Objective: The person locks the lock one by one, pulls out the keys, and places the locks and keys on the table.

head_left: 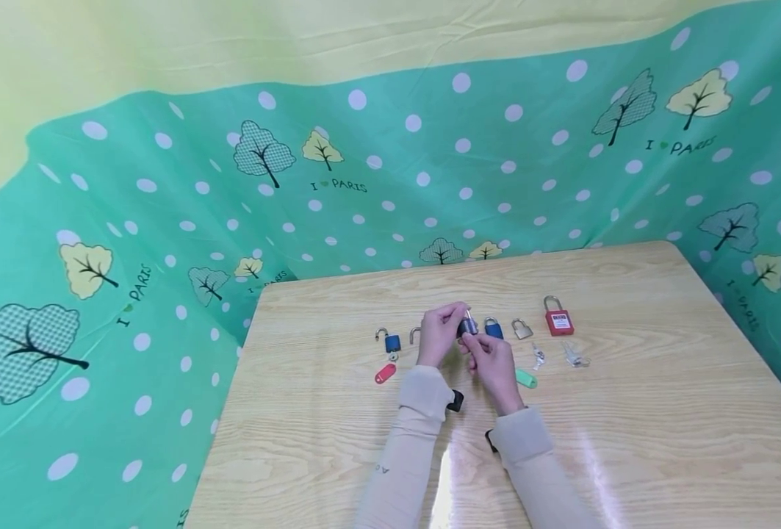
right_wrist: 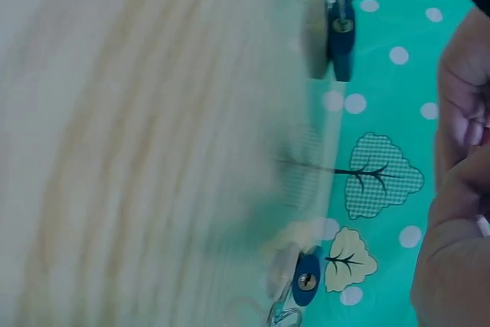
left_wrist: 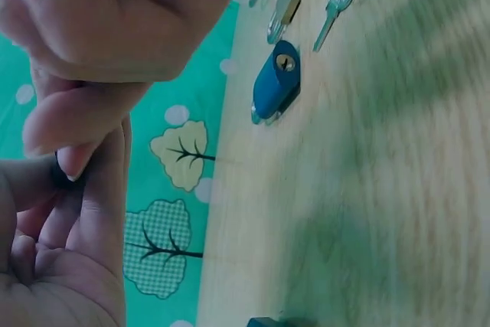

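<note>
A small dark padlock (head_left: 467,325) with a silver shackle is held up between both hands in the head view. My left hand (head_left: 438,330) grips it from the left, near the shackle. From below, my right hand (head_left: 492,364) pinches at its lower end with thumb and finger; whether a key is between them is hidden. In the left wrist view the right hand (left_wrist: 115,28) is above the left hand (left_wrist: 61,266), and the fingers cover most of the padlock. A bit of red shows between the hands in the right wrist view.
Left of the hands lie an unlocked blue padlock (head_left: 392,342) and a red key tag (head_left: 385,373). Another shackle (head_left: 414,334) is partly hidden. Rightward lie a blue padlock (head_left: 493,330), a metal padlock (head_left: 522,329), a red padlock (head_left: 558,321), keys (head_left: 574,356) and a green tag (head_left: 526,378).
</note>
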{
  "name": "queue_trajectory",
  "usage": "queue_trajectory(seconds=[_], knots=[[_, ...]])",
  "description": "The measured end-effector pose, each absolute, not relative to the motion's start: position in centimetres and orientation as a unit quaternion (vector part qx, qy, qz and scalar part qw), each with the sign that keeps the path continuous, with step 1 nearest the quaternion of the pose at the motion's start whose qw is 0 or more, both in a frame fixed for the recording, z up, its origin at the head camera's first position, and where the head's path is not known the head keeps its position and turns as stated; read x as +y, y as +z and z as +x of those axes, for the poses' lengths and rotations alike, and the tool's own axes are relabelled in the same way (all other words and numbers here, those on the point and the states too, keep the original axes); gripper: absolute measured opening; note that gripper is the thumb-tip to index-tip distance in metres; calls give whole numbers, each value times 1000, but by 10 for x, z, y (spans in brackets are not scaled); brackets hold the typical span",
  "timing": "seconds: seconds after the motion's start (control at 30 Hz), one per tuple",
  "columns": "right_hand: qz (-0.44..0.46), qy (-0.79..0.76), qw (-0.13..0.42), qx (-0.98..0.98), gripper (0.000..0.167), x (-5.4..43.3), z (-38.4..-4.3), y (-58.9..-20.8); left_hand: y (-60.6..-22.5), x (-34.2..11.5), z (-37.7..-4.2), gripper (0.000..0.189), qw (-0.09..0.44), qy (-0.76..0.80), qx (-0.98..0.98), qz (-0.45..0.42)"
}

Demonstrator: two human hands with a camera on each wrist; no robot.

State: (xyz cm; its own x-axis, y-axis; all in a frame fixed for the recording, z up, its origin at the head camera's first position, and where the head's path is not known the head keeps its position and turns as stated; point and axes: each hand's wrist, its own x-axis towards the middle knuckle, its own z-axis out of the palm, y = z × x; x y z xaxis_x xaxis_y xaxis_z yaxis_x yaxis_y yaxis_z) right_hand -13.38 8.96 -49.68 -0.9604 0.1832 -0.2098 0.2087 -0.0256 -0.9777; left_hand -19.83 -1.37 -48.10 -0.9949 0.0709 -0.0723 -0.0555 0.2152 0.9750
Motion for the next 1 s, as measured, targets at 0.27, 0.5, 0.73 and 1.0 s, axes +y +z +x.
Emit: queue_trajectory(seconds=[0.27, 0.5, 0.73, 1.0], knots=[[150, -714, -13, 683, 28, 85, -126, -491, -475, -10, -192, 29, 59, 621, 781, -1], [158, -724, -33, 670, 28, 77, -125, -494, -476, -9, -189, 23, 59, 659, 748, -46], [173, -736, -37, 653, 27, 71, -124, -491, -475, -12, -187, 21, 70, 679, 729, -50], [181, -743, -18, 644, 24, 68, -124, -487, -477, -15, -184, 23, 54, 638, 767, -49]])
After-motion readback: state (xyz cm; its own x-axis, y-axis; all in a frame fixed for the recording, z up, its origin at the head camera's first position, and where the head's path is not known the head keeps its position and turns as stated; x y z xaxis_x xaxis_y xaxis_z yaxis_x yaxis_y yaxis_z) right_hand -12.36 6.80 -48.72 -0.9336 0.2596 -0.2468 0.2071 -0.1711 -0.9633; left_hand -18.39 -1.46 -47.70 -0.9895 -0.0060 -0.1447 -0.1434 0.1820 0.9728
